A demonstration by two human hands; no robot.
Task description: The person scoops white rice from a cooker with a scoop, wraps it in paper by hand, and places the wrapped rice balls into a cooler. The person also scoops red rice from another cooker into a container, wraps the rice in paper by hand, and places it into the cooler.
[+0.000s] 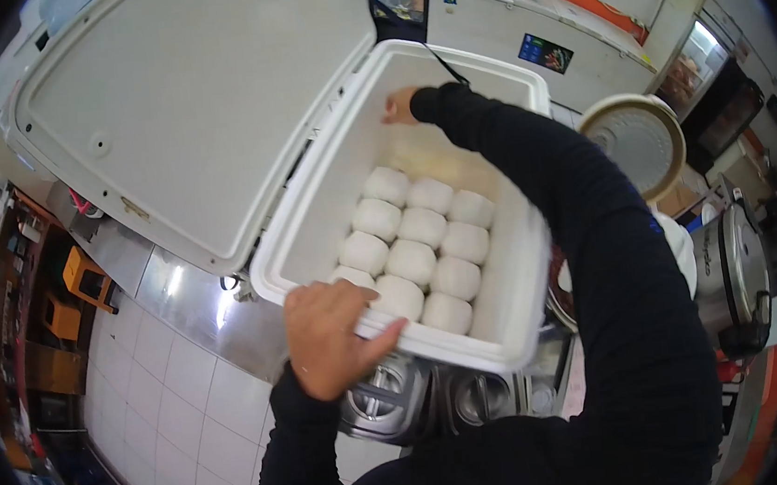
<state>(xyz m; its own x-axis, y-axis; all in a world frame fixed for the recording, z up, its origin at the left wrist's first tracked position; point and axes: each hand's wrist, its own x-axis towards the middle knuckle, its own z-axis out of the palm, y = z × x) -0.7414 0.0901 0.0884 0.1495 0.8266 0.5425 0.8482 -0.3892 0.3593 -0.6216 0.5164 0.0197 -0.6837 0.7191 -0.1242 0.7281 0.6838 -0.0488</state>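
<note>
A deep white cooler box (pixel 521 258) stands open in front of me. On its floor, rows of round white dough balls (pixel 410 263) sit close together, many of them touching. My left hand (pixel 330 334) grips the near left corner of the rim, its fingers bent over the edge and its thumb stretched along the top, hiding part of the nearest balls. Across the box reaches my right arm, with my right hand (pixel 402 107) near the far left inner wall, beyond the dough. The fingers of that hand are small and partly turned away; whether they hold anything is not visible.
The hinged lid (pixel 197 102) lies swung open to the left. Lidded metal containers (pixel 386 394) stand below the near side. To the right are a round pan-like lid (pixel 634 146) and a large pot (pixel 733 270). A chest freezer (pixel 518 29) stands at the back.
</note>
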